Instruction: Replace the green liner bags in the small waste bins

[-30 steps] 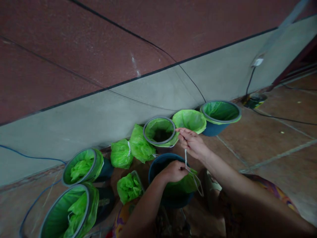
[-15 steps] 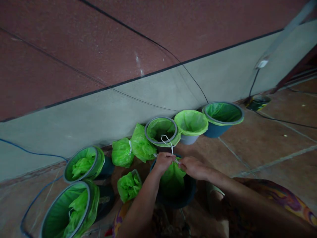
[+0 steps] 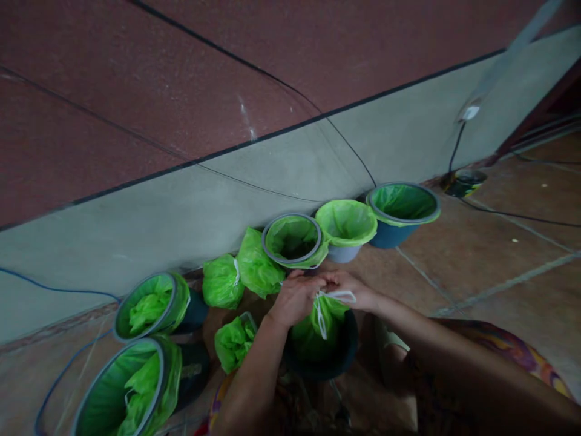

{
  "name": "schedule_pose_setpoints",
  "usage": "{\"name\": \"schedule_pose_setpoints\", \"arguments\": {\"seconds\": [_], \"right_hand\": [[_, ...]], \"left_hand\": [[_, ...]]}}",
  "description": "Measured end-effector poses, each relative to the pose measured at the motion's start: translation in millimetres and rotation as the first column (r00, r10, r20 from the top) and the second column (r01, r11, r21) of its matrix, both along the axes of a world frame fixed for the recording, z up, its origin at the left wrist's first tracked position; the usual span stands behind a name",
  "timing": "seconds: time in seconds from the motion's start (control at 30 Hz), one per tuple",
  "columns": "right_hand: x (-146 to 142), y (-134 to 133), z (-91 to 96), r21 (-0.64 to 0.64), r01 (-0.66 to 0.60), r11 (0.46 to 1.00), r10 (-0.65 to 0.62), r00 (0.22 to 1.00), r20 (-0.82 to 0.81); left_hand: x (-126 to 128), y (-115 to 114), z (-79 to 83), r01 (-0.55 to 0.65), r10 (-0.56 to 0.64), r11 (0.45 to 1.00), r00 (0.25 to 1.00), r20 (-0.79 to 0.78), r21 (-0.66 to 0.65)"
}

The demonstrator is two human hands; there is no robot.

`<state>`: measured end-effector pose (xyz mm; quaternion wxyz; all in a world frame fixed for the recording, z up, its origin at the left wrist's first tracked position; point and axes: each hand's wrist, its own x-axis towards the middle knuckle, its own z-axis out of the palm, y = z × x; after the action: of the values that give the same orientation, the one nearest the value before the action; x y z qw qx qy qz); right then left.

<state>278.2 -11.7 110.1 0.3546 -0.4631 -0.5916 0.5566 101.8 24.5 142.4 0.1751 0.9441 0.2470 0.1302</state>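
A green plastic bag (image 3: 313,339) is gathered at its neck inside a dark bin (image 3: 348,358) in front of me. Over the bag's top, my left hand (image 3: 297,295) and my right hand (image 3: 350,288) meet with their fingers closed on its white drawstring (image 3: 322,321). One loop of the string hangs down the front of the bag, another sticks out under my right hand. The fingertips overlap, so the exact grip is partly hidden.
Along the wall stand a bin with a grey rim (image 3: 291,261), a lined pale bin (image 3: 345,253) and a blue bin (image 3: 393,236). Tied green bags (image 3: 222,283) lie beside them. Two lined bins (image 3: 184,303) are tipped at left, near a blue cable (image 3: 63,362). A small tin (image 3: 465,184) sits far right.
Both hands have come together over the bag's neck. The drawstring loop that stood up above my hands now hangs down in front of the bag. The view has shifted slightly.
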Motion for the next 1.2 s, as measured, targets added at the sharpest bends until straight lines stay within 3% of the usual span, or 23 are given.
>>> {"name": "schedule_pose_setpoints", "arguments": {"seconds": [0.2, 0.43, 0.5, 0.6, 0.67, 0.77, 0.83, 0.87, 0.97, 1.03, 1.13, 1.2], "right_hand": [[-3.3, -4.7, 9.5, -0.171, -0.013, 0.985, -0.038, 0.956, -0.289], [1.0, -2.4, 3.8, -0.222, 0.020, 0.975, -0.092, 0.944, -0.316], [2.5, -0.2, 0.5, -0.179, 0.099, 0.979, -0.136, 0.969, -0.205], [4.9, 0.6, 2.2, 0.077, 0.185, 0.980, -0.196, 0.966, 0.167], [6.5, -1.7, 6.1, 0.228, 0.140, 0.963, -0.236, 0.848, 0.474], [9.4, -6.5, 8.6, 0.239, 0.078, 0.968, -0.241, 0.557, 0.795], [12.1, -7.5, 6.9, 0.186, 0.102, 0.977, -0.212, 0.456, 0.864], [13.6, -7.1, 5.4, 0.160, 0.114, 0.981, -0.195, 0.470, 0.861], [17.8, -4.2, 2.4, 0.119, 0.080, 0.990, -0.142, 0.662, 0.736], [19.4, -2.6, 2.9, 0.117, 0.049, 0.992, -0.111, 0.782, 0.613], [19.1, -2.5, 8.5, 0.119, 0.055, 0.991, -0.104, 0.884, 0.457], [17.2, -3.4, 14.4, 0.141, 0.050, 0.989, -0.098, 0.929, 0.357]], "left_hand": [[-2.8, -1.0, 0.0, -0.080, 0.054, 0.975, 0.990, 0.130, 0.205], [-2.3, -6.9, -3.4, -0.277, 0.223, 0.936, 0.944, 0.244, 0.217], [-2.1, -7.1, -5.9, -0.284, 0.248, 0.947, 0.943, 0.222, 0.148], [-1.2, -7.6, -9.8, -0.289, 0.281, 0.956, 0.952, 0.123, 0.052], [-1.0, -8.4, -11.3, -0.319, 0.318, 0.948, 0.948, 0.034, 0.020], [-2.7, -8.0, -12.3, -0.430, 0.426, 0.903, 0.901, -0.076, -0.031], [-5.2, -5.1, -13.4, -0.531, 0.522, 0.839, 0.847, -0.099, -0.120], [-6.3, -3.0, -14.3, -0.577, 0.572, 0.788, 0.815, -0.091, -0.216], [-6.7, 2.9, -17.7, -0.601, 0.689, 0.569, 0.721, -0.075, -0.561], [-3.4, 4.0, -19.1, -0.510, 0.739, 0.417, 0.672, -0.046, -0.752], [4.4, 0.6, -17.8, -0.239, 0.783, 0.240, 0.621, 0.042, -0.941], [9.0, -3.3, -15.2, -0.132, 0.782, 0.181, 0.620, 0.062, -0.975]]}}
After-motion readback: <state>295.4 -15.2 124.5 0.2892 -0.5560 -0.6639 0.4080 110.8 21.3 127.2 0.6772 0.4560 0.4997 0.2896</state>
